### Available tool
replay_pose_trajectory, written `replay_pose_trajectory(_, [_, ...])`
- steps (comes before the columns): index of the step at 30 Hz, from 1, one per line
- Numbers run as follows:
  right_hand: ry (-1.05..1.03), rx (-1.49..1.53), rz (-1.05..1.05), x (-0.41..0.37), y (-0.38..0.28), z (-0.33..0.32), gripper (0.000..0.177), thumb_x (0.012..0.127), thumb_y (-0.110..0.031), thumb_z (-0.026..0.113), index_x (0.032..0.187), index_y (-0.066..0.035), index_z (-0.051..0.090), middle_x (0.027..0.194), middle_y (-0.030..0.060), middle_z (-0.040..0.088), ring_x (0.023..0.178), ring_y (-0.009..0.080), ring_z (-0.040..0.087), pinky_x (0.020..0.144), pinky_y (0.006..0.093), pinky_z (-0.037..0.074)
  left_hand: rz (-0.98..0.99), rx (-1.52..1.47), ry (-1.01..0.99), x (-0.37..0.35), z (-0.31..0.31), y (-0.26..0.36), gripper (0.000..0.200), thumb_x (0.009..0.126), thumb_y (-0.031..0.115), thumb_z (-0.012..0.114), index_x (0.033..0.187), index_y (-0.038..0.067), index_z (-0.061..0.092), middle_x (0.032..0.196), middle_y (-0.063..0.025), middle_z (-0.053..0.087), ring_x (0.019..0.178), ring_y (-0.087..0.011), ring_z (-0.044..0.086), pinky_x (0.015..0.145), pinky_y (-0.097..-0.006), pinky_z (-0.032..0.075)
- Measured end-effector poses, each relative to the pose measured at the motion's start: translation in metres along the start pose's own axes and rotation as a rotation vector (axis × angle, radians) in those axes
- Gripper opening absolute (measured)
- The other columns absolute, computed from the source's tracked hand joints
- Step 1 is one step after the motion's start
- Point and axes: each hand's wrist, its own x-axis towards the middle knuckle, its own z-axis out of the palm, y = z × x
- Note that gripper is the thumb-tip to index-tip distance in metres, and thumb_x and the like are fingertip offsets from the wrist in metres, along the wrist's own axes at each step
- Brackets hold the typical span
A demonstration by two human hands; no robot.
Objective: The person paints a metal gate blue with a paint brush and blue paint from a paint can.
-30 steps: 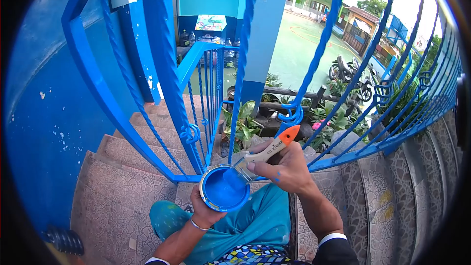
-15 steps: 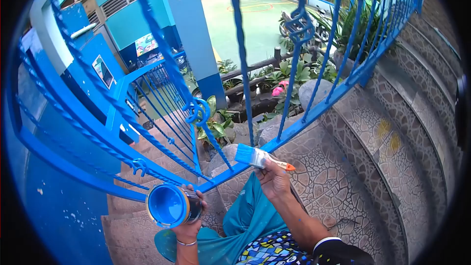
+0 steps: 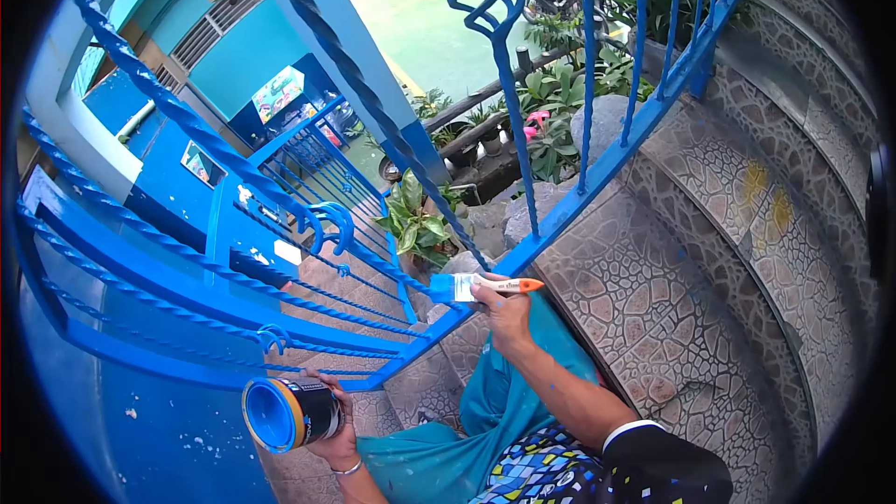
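Note:
My right hand (image 3: 507,317) is closed round a paintbrush (image 3: 485,287) with an orange-tipped handle and a white ferrule. Its blue bristles point left and overlap the foot of a twisted bar on the blue metal railing (image 3: 551,235). Lower left, my left hand (image 3: 331,425) grips a dark paint can (image 3: 319,411), tilted so its mouth faces left. Blue paint (image 3: 271,414) shows inside the can, beneath a yellowish rim. The can is close below the railing's bottom rail.
Stone-patterned steps (image 3: 616,317) curve up along the right. Behind the railing stand leafy plants (image 3: 415,224), a grey boulder (image 3: 597,126) and a blue pillar (image 3: 350,47). A blue wall (image 3: 177,439) fills the lower left. My teal-clad legs (image 3: 439,462) are beneath my hands.
The brush has turned level and its bristles have come down to the railing's bottom rail. The can has shifted left and tipped further onto its side. My view has swung too.

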Motion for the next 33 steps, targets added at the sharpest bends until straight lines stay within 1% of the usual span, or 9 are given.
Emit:
replay_pose_trajectory(3, [0.129, -0.22, -0.144, -0.007, 0.002, -0.009, 0.04, 0.092, -0.009, 0.085, 0.128, 0.006, 0.076, 0.108, 0.0121, 0.081, 0.096, 0.0157, 0.076, 0.085, 0.0309, 0.062, 0.028, 0.019, 0.0, 0.001, -0.004, 0.005, 0.076, 0.097, 0.034, 0.073, 0.163, 0.008, 0.046, 0.163, -0.0137, 0.052, 0.149, -0.0369, 0.048, 0.122, -0.0596, 0.043])
replay_pose_trajectory(7, [-0.04, -0.391, -0.194, -0.022, -0.03, 0.024, 0.041, 0.092, -0.008, 0.086, 0.131, 0.001, 0.077, 0.11, 0.0098, 0.081, 0.097, 0.0139, 0.075, 0.084, 0.0294, 0.06, 0.035, 0.051, -0.001, 0.002, -0.009, 0.009, 0.075, 0.098, 0.034, 0.072, 0.164, 0.008, 0.045, 0.165, -0.0118, 0.052, 0.15, -0.0366, 0.047, 0.122, -0.0602, 0.043])
replay_pose_trajectory(13, [-0.334, 0.108, -0.255, -0.052, -0.081, 0.073, 0.034, 0.09, 0.0, 0.086, 0.124, 0.0, 0.078, 0.123, 0.0133, 0.08, 0.109, 0.0195, 0.075, 0.095, 0.0364, 0.063, 0.028, 0.052, 0.022, -0.001, -0.003, -0.004, 0.075, 0.097, 0.034, 0.073, 0.162, 0.008, 0.046, 0.164, -0.0119, 0.053, 0.149, -0.0378, 0.048, 0.121, -0.0606, 0.044])
replay_pose_trajectory(16, [-0.472, 0.096, -0.672, -0.037, -0.074, 0.068, 0.032, 0.09, 0.004, 0.084, 0.121, -0.001, 0.078, 0.125, 0.0172, 0.079, 0.115, 0.0235, 0.075, 0.102, 0.0394, 0.062, 0.022, 0.04, 0.024, -0.001, -0.003, -0.005, 0.074, 0.097, 0.033, 0.073, 0.161, 0.007, 0.047, 0.164, -0.0128, 0.053, 0.148, -0.0384, 0.048, 0.12, -0.0603, 0.044])
replay_pose_trajectory(17, [-0.502, 0.036, -0.654, -0.028, -0.064, 0.058, 0.032, 0.091, 0.004, 0.083, 0.122, -0.001, 0.078, 0.126, 0.0208, 0.078, 0.12, 0.0261, 0.073, 0.104, 0.0395, 0.061, 0.021, 0.031, 0.027, -0.002, -0.003, -0.006, 0.074, 0.096, 0.033, 0.073, 0.161, 0.007, 0.047, 0.164, -0.0132, 0.053, 0.148, -0.0386, 0.048, 0.12, -0.0602, 0.044])
replay_pose_trajectory(20, [-0.404, -0.106, -0.426, -0.013, -0.027, 0.019, 0.031, 0.092, 0.002, 0.084, 0.122, -0.002, 0.079, 0.123, 0.0161, 0.079, 0.115, 0.0244, 0.075, 0.1, 0.0376, 0.063, 0.017, 0.009, 0.019, -0.003, -0.003, -0.009, 0.074, 0.097, 0.035, 0.073, 0.16, 0.007, 0.048, 0.163, -0.0142, 0.053, 0.148, -0.0393, 0.048, 0.12, -0.06, 0.044])
replay_pose_trajectory(23, [-0.179, -0.236, -0.091, -0.007, 0.012, -0.031, 0.031, 0.093, 0.0, 0.084, 0.123, -0.001, 0.078, 0.118, 0.0121, 0.08, 0.108, 0.0202, 0.076, 0.095, 0.0339, 0.064, 0.021, 0.017, 0.038, -0.005, -0.005, -0.005, 0.074, 0.096, 0.036, 0.073, 0.16, 0.007, 0.049, 0.163, -0.0149, 0.053, 0.148, -0.0395, 0.048, 0.12, -0.0602, 0.044])
replay_pose_trajectory(27, [0.018, -0.161, -0.155, -0.019, 0.009, -0.032, 0.035, 0.094, -0.006, 0.086, 0.125, 0.005, 0.076, 0.113, 0.0114, 0.08, 0.1, 0.0147, 0.074, 0.089, 0.0288, 0.062, 0.023, -0.021, 0.045, -0.005, -0.006, -0.005, 0.074, 0.096, 0.037, 0.072, 0.16, 0.007, 0.049, 0.163, -0.0152, 0.053, 0.148, -0.0389, 0.048, 0.12, -0.0603, 0.044])
replay_pose_trajectory(33, [-0.128, -0.094, -0.237, -0.052, -0.051, 0.057, 0.039, 0.094, -0.009, 0.087, 0.13, 0.003, 0.075, 0.117, 0.0111, 0.079, 0.103, 0.014, 0.073, 0.087, 0.0274, 0.059, 0.031, -0.035, 0.055, -0.003, -0.006, -0.007, 0.072, 0.096, 0.036, 0.072, 0.159, 0.006, 0.05, 0.162, -0.0156, 0.053, 0.148, -0.0387, 0.048, 0.121, -0.0605, 0.044])
